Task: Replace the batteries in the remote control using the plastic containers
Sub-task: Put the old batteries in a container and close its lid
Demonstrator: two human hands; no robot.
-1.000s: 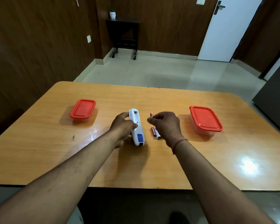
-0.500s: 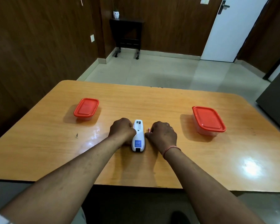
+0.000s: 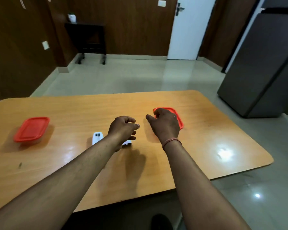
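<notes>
The white remote control (image 3: 96, 138) lies on the wooden table (image 3: 73, 155) with its battery compartment uncovered; my left forearm hides its near end. A small white piece (image 3: 127, 143), probably the battery cover, shows just under my left hand (image 3: 122, 129). That hand hovers above the table with loosely curled fingers and nothing visible in them. My right hand (image 3: 165, 124) is palm down over the right plastic container with the red lid (image 3: 180, 122), thumb spread out, fingertips hidden at the lid's far left corner. No battery is visible.
A second plastic container with a red lid (image 3: 32, 129) stands at the table's left. A grey fridge (image 3: 263, 63) is beyond the table's right edge, a dark side table (image 3: 90, 39) against the back wall, and a white door (image 3: 188, 29).
Both hands have left the remote and moved right. My right hand has reached onto the right container's lid, my left hand has lifted off the table. The view has swung right.
</notes>
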